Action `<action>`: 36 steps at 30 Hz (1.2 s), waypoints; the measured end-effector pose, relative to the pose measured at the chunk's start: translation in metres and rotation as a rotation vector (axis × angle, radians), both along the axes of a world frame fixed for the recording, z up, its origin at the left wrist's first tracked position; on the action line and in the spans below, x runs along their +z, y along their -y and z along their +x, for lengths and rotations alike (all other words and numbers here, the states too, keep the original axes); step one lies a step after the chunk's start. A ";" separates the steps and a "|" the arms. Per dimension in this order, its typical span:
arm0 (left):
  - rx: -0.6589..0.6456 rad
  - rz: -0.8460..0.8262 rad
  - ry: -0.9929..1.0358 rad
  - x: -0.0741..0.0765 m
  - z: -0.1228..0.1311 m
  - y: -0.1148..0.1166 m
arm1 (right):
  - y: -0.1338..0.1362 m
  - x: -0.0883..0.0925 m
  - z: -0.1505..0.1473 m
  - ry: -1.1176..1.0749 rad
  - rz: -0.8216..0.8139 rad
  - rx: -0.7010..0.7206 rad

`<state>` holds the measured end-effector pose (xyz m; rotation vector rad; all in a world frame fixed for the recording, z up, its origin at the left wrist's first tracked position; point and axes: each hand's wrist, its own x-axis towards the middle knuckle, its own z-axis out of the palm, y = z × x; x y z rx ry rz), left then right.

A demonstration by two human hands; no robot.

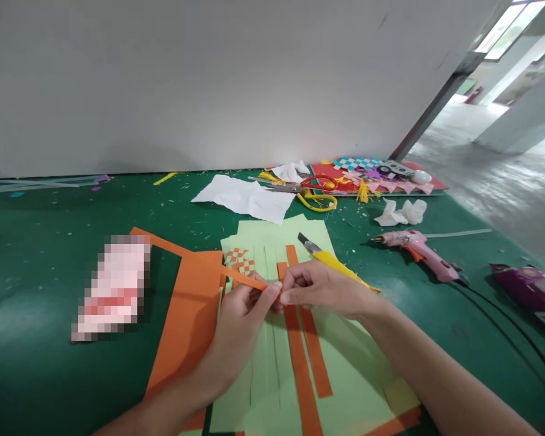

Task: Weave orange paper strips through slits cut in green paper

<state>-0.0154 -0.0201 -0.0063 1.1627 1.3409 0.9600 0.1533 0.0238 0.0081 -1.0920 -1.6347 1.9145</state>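
Observation:
Both hands pinch the right end of a long orange paper strip, which stretches off to the upper left. My left hand grips it between thumb and fingers. Fingertip to fingertip with it, my right hand is closed on the same end. Beneath them lie light green paper sheets with long dark slits. Two more orange strips rest on the green paper. Small orange-and-white checkered woven pieces sit at its upper left. An orange paper sheet lies beside my left hand.
A yellow utility knife lies just beyond my right hand. Scissors and white paper are at the back. On the right are a pink glue gun with its cord and a purple object. A wall closes the far side.

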 end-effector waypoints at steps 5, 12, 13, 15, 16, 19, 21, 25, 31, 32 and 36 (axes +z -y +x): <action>-0.005 0.010 -0.009 -0.001 -0.001 -0.001 | 0.000 0.005 0.001 0.017 -0.035 0.022; -0.014 0.010 -0.003 -0.001 -0.001 0.001 | 0.004 0.001 -0.005 0.075 0.014 -0.044; -0.011 0.008 -0.005 -0.002 -0.001 0.001 | 0.004 -0.001 -0.006 0.076 0.021 -0.051; -0.006 -0.001 -0.012 -0.003 -0.001 0.001 | 0.006 -0.005 -0.009 0.078 0.031 -0.064; -0.004 -0.007 -0.017 -0.004 -0.001 0.001 | 0.006 -0.006 -0.010 0.082 0.039 -0.068; -0.016 -0.010 -0.036 -0.005 -0.002 0.001 | 0.008 -0.008 -0.013 0.103 0.071 -0.069; -0.023 -0.009 -0.060 -0.004 -0.002 0.001 | 0.008 -0.006 -0.014 0.113 0.087 -0.058; -0.010 -0.014 -0.061 -0.004 -0.002 0.001 | 0.009 -0.002 -0.013 0.102 0.085 -0.029; 0.004 -0.006 -0.002 -0.002 -0.002 0.000 | 0.008 0.001 -0.011 0.130 0.097 -0.017; 0.014 -0.005 0.009 -0.001 -0.002 0.000 | 0.008 0.001 -0.010 0.142 0.104 -0.023; 0.056 -0.025 0.034 0.000 -0.003 -0.002 | 0.005 0.005 -0.007 0.151 0.072 0.001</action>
